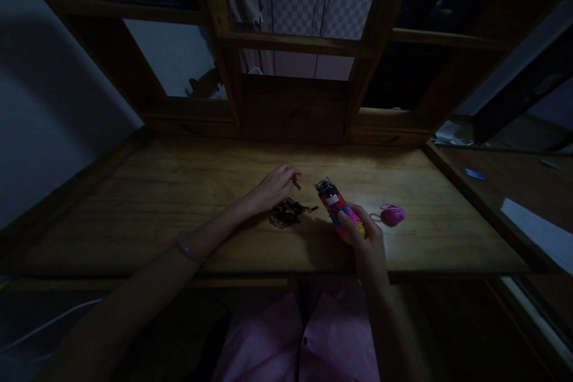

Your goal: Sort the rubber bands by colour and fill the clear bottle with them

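Note:
Near the middle of the wooden desk, my left hand (274, 188) pinches a small, thin dark clip (296, 184) between its fingertips. Just below that hand lies a loose pile of dark, thin clips (287, 213), too dim to tell their exact kind. My right hand (369, 239) is wrapped round a tube-shaped container (335, 204), tilted with its top toward the upper left. Its side shows red, blue, pink and yellow, and dark thin pieces show at the clear top end. Right of it, a small pink pouch-like bundle (393, 215) with a pale string rests on the desk.
The wooden desk (179, 191) has raised side edges and a shelf unit (293, 104) with drawers at the back. Beyond the right edge are a white sheet (537, 230), a blue card (474, 174) and a plastic bag (450, 133). The room is dim.

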A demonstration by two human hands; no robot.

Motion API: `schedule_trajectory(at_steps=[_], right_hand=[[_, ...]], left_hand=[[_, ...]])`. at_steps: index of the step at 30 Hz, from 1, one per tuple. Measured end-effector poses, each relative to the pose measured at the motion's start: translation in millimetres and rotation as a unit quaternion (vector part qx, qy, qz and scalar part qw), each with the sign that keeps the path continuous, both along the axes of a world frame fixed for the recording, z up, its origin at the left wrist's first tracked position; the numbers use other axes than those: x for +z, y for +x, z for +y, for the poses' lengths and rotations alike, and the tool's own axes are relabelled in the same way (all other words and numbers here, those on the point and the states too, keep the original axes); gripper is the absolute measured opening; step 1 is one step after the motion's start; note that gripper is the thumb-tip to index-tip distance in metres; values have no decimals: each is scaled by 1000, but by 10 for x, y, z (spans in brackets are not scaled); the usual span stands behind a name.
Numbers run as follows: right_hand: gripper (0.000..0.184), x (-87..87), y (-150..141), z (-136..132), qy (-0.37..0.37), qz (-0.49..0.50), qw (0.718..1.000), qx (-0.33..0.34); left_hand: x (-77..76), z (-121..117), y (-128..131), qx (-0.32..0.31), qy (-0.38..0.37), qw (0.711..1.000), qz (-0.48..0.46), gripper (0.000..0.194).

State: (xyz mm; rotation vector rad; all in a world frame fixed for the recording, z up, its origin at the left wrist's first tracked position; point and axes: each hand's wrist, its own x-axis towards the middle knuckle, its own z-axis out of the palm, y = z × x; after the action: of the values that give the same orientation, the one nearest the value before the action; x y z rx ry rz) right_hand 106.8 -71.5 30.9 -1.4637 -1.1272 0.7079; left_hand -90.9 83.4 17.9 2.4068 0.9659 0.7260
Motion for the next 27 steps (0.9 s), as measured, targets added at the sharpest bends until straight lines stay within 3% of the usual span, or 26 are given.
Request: schedule_trajectory(at_steps=[4, 10, 12, 18, 27], right_hand=[[38, 2, -7, -5, 1, 5, 1000, 0], [39, -52, 19, 13, 6, 22, 1000, 5], [39, -66, 33, 17, 9, 17, 1000, 9], [37, -60, 33, 17, 14, 19, 1000, 8], [38, -80, 52, 21, 7, 20, 1000, 4]], left_hand=[[-15, 50, -2, -9, -54, 998, -14, 31], [26, -13, 31, -76, -128, 989, -12, 29], [42, -56, 53, -96, -109, 989, 0, 29], [87, -195, 110, -137, 43, 987, 75, 33], [93, -189, 81, -170, 74, 975, 120, 25]])
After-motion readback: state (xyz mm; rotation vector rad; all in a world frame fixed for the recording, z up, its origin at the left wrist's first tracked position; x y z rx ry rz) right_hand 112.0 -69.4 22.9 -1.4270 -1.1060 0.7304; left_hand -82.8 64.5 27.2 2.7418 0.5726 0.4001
